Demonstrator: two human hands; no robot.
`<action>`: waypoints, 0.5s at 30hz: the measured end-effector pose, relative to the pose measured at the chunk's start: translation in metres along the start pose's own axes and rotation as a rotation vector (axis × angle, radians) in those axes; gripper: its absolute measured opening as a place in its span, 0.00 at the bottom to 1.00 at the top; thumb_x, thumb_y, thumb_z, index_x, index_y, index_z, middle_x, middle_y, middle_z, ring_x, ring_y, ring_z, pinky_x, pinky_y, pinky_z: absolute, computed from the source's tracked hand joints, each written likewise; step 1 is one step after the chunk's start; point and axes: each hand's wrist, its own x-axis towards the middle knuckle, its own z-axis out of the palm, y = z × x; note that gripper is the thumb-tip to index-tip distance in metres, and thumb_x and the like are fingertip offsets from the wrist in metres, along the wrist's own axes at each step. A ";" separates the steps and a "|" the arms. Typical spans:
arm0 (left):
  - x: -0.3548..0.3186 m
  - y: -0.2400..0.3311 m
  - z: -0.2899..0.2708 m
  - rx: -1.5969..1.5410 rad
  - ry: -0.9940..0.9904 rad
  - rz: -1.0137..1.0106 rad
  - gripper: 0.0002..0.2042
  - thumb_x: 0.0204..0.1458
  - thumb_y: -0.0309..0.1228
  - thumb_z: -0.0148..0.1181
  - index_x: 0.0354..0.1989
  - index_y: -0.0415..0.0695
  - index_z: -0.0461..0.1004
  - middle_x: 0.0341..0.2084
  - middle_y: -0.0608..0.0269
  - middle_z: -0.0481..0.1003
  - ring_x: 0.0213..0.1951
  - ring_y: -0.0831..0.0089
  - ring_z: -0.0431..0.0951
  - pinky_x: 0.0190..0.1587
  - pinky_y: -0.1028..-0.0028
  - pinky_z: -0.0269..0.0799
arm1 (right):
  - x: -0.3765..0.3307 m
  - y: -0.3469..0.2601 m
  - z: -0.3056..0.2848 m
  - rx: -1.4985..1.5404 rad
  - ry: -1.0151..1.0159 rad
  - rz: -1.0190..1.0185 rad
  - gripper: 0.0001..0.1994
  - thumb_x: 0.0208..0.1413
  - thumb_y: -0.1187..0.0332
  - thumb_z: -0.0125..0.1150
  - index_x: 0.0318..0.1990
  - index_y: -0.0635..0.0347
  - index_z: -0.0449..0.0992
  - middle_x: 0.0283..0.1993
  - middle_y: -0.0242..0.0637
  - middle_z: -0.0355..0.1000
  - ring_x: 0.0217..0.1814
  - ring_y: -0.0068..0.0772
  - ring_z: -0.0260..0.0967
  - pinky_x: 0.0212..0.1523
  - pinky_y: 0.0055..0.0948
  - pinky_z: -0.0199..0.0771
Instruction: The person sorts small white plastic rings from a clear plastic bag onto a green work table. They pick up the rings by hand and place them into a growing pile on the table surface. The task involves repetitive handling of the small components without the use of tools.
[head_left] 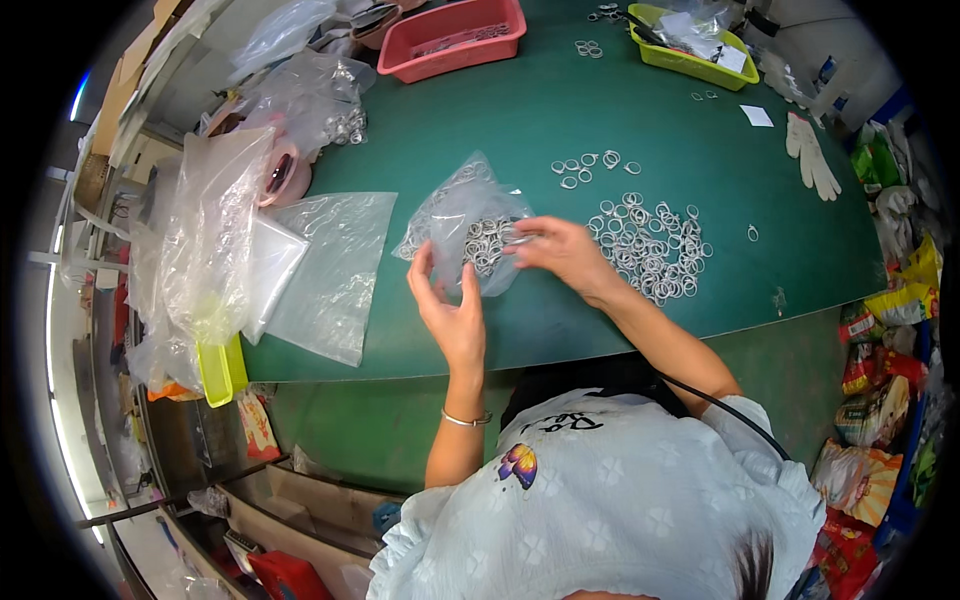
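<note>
A clear plastic bag (455, 212) partly filled with small silvery metal rings (487, 243) is in front of me on the green table. At its near left edge is my left hand (452, 318), thumb and fingers curved apart around the bag's film. My right hand (568, 258) reaches in from the right, its bent fingers closed on a few metal rings (514, 238) at the bag's mouth. Just right of that hand lies a loose pile of the same rings (655, 245). A small group of rings (590, 165) sits beyond the pile.
Flat plastic bags (335, 265) lie at left, beside heaped plastic film (215, 230) and a pink container (288, 178). At the far side stand a red tray (450, 40) of rings and a yellow-green basket (692, 58). A white glove (811, 155) lies at right.
</note>
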 end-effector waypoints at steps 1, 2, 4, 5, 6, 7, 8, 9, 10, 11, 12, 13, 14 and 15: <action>0.000 -0.001 0.000 -0.008 -0.005 -0.002 0.26 0.54 0.22 0.62 0.62 0.38 0.62 0.57 0.57 0.65 0.60 0.64 0.65 0.58 0.65 0.64 | 0.000 0.003 0.008 -0.038 -0.044 0.015 0.14 0.60 0.75 0.58 0.53 0.71 0.71 0.48 0.46 0.74 0.45 0.34 0.77 0.45 0.29 0.79; 0.000 -0.002 0.000 -0.023 -0.009 -0.006 0.26 0.54 0.22 0.62 0.62 0.38 0.62 0.57 0.57 0.65 0.60 0.64 0.64 0.58 0.65 0.64 | 0.001 0.004 0.011 -0.084 -0.088 0.030 0.16 0.61 0.75 0.57 0.54 0.72 0.70 0.50 0.46 0.73 0.47 0.35 0.77 0.46 0.29 0.79; 0.001 -0.001 -0.002 -0.034 0.002 -0.012 0.26 0.54 0.21 0.61 0.62 0.37 0.62 0.57 0.56 0.65 0.61 0.64 0.64 0.58 0.65 0.64 | -0.006 -0.006 -0.004 -0.115 -0.112 0.031 0.16 0.61 0.74 0.57 0.55 0.72 0.70 0.52 0.44 0.73 0.48 0.33 0.76 0.48 0.27 0.77; -0.001 -0.002 -0.004 -0.044 0.012 -0.021 0.26 0.54 0.20 0.61 0.62 0.37 0.62 0.57 0.55 0.65 0.61 0.64 0.64 0.59 0.66 0.64 | -0.011 -0.016 -0.018 -0.160 -0.104 0.039 0.15 0.61 0.74 0.56 0.54 0.71 0.71 0.51 0.43 0.73 0.49 0.31 0.75 0.47 0.27 0.76; -0.002 -0.003 -0.004 -0.076 0.020 -0.024 0.26 0.53 0.19 0.61 0.61 0.36 0.62 0.57 0.55 0.65 0.61 0.64 0.64 0.59 0.66 0.64 | -0.017 -0.023 -0.034 -0.209 -0.091 0.047 0.15 0.61 0.73 0.56 0.53 0.70 0.72 0.50 0.42 0.74 0.49 0.30 0.75 0.47 0.26 0.76; -0.003 -0.005 -0.006 -0.109 0.029 -0.028 0.26 0.53 0.18 0.60 0.61 0.35 0.62 0.57 0.55 0.64 0.61 0.65 0.64 0.59 0.66 0.64 | -0.021 -0.024 -0.052 -0.405 0.040 -0.008 0.13 0.59 0.73 0.59 0.50 0.68 0.75 0.49 0.40 0.75 0.45 0.29 0.75 0.44 0.26 0.75; -0.003 -0.006 -0.003 -0.145 0.029 -0.033 0.26 0.53 0.17 0.60 0.61 0.35 0.62 0.58 0.54 0.64 0.61 0.65 0.63 0.60 0.67 0.64 | -0.027 -0.023 -0.072 -0.601 0.182 -0.062 0.11 0.56 0.72 0.62 0.46 0.65 0.78 0.48 0.39 0.75 0.41 0.28 0.74 0.41 0.27 0.74; -0.003 -0.005 -0.002 -0.173 0.039 -0.044 0.25 0.53 0.14 0.58 0.61 0.33 0.62 0.58 0.54 0.64 0.62 0.65 0.63 0.61 0.67 0.63 | -0.030 -0.025 -0.088 -0.807 0.325 -0.133 0.10 0.55 0.72 0.63 0.44 0.64 0.79 0.46 0.39 0.75 0.40 0.31 0.73 0.41 0.30 0.73; -0.004 -0.005 0.000 -0.169 0.047 -0.049 0.25 0.53 0.14 0.58 0.61 0.33 0.62 0.58 0.54 0.64 0.62 0.64 0.63 0.61 0.67 0.63 | -0.031 -0.026 -0.102 -1.012 0.466 -0.203 0.09 0.53 0.72 0.64 0.42 0.63 0.80 0.45 0.39 0.75 0.39 0.34 0.71 0.41 0.33 0.72; -0.005 -0.004 0.003 -0.163 0.051 -0.051 0.25 0.53 0.14 0.58 0.61 0.33 0.62 0.58 0.54 0.64 0.62 0.64 0.63 0.62 0.67 0.63 | -0.031 -0.024 -0.115 -1.264 0.545 -0.392 0.10 0.50 0.71 0.66 0.41 0.62 0.80 0.41 0.40 0.74 0.43 0.42 0.68 0.44 0.39 0.69; -0.005 -0.003 0.004 -0.154 0.058 -0.051 0.25 0.53 0.14 0.58 0.61 0.32 0.62 0.58 0.54 0.64 0.62 0.64 0.63 0.62 0.67 0.63 | -0.027 -0.020 -0.120 -1.340 0.547 -0.369 0.10 0.50 0.71 0.66 0.40 0.62 0.80 0.41 0.41 0.74 0.44 0.42 0.67 0.45 0.39 0.69; -0.006 -0.004 0.004 -0.149 0.052 -0.038 0.26 0.53 0.14 0.58 0.61 0.33 0.62 0.58 0.53 0.64 0.62 0.64 0.62 0.62 0.67 0.62 | -0.024 -0.016 -0.124 -1.415 0.548 -0.346 0.09 0.49 0.71 0.67 0.39 0.62 0.80 0.41 0.41 0.74 0.45 0.42 0.67 0.45 0.40 0.68; -0.005 -0.006 0.004 -0.143 0.049 -0.023 0.26 0.53 0.15 0.58 0.62 0.33 0.61 0.58 0.53 0.63 0.63 0.64 0.62 0.62 0.67 0.62 | -0.020 -0.012 -0.126 -1.490 0.546 -0.324 0.09 0.49 0.70 0.67 0.38 0.62 0.80 0.41 0.41 0.73 0.47 0.43 0.66 0.46 0.40 0.68; -0.005 -0.007 0.005 -0.137 0.046 -0.009 0.27 0.53 0.15 0.58 0.62 0.33 0.61 0.58 0.53 0.63 0.63 0.64 0.62 0.62 0.67 0.62 | -0.018 -0.007 -0.125 -1.520 0.551 -0.415 0.07 0.49 0.72 0.67 0.35 0.62 0.78 0.38 0.41 0.74 0.43 0.43 0.67 0.43 0.41 0.68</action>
